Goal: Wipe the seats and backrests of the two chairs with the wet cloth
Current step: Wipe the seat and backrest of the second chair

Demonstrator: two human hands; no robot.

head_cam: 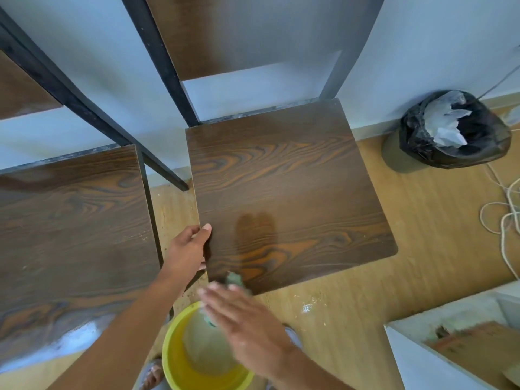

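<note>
Two dark wood-grain chairs with black metal frames stand side by side against a pale wall. The right chair's seat (287,192) shows a wet streak near its front; its backrest (242,32) rises at the top. The left chair's seat (70,226) fills the left side, with its backrest (19,88) at the far left edge. My left hand (188,249) grips the left edge of the right seat. My right hand (247,316) is blurred at the seat's front corner, pressing a greenish wet cloth (235,280) that mostly hides under the palm.
A yellow bucket (174,358) with water stands on the wooden floor below my hands. A bin lined with a black bag (453,130) sits by the wall at right. White cords (503,220) lie on the floor. A pale box (439,347) is at lower right.
</note>
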